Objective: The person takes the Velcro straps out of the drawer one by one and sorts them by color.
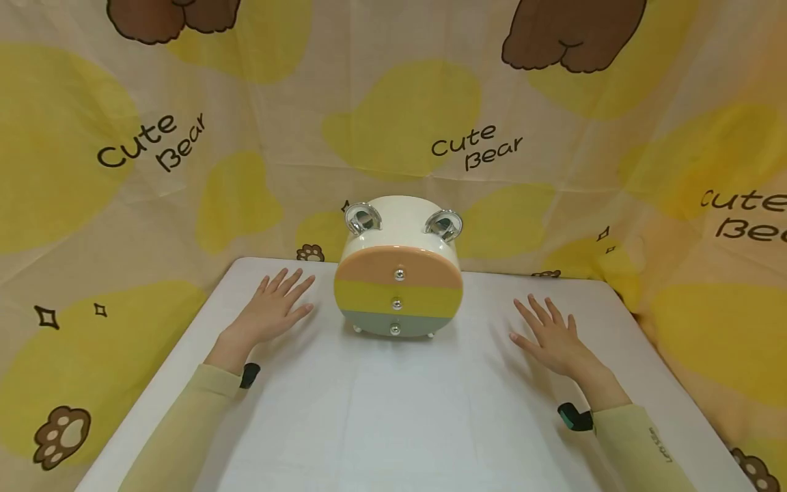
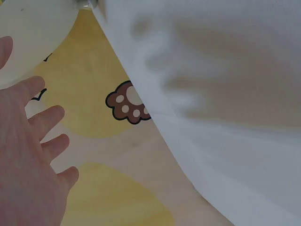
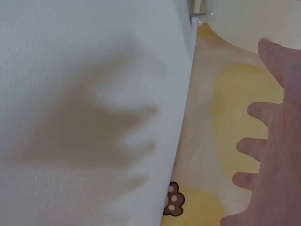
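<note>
A small rounded drawer box stands upright near the back middle of the white table. Its front has an orange drawer, a yellow drawer and a grey-green drawer, each with a silver knob, all pushed in. Two silver ear-like rings top the white body. To the left of the box, my left hand hovers over the table with fingers spread, holding nothing. On the other side, my right hand is likewise spread and touches nothing. Both wrist views show the box's pale side beyond the fingers.
The white table has its back edge just behind the box. A yellow and beige cloth printed with bears and lettering hangs behind and along both sides. Each wrist wears a dark strap.
</note>
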A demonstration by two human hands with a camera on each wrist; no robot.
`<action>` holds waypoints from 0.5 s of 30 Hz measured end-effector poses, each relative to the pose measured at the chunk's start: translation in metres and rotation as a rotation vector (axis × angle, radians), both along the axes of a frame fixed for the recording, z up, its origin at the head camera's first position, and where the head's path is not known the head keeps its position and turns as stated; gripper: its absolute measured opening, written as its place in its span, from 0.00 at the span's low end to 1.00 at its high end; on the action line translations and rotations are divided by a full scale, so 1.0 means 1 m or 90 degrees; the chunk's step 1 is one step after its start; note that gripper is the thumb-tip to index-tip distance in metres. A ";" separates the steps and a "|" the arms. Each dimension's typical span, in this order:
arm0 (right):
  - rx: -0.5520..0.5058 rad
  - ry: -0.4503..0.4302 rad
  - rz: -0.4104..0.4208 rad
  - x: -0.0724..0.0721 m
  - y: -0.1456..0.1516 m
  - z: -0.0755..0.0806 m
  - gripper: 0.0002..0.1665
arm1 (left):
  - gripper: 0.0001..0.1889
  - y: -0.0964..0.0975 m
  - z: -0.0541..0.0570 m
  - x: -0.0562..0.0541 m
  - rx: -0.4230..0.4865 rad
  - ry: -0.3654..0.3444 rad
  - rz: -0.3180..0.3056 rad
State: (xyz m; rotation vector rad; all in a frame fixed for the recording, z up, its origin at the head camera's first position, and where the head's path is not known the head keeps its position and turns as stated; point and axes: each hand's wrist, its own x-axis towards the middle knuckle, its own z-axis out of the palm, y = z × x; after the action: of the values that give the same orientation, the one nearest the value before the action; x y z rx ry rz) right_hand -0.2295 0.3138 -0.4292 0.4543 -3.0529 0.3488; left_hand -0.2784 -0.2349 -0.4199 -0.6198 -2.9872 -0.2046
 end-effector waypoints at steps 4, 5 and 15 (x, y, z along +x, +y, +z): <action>0.000 -0.001 0.001 -0.001 0.000 0.000 0.45 | 0.34 0.000 0.002 0.000 0.001 0.005 0.002; -0.002 0.000 0.001 -0.001 0.000 0.001 0.45 | 0.34 0.000 0.003 0.000 0.002 0.007 0.000; -0.006 0.016 0.001 0.000 -0.004 0.010 0.45 | 0.34 -0.002 0.015 -0.003 -0.003 0.032 -0.005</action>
State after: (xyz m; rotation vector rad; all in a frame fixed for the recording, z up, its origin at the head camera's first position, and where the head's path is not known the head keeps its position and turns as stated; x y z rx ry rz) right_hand -0.2298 0.3099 -0.4193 0.4573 -3.0247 0.3552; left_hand -0.2811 -0.2366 -0.4048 -0.6282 -2.9393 -0.1791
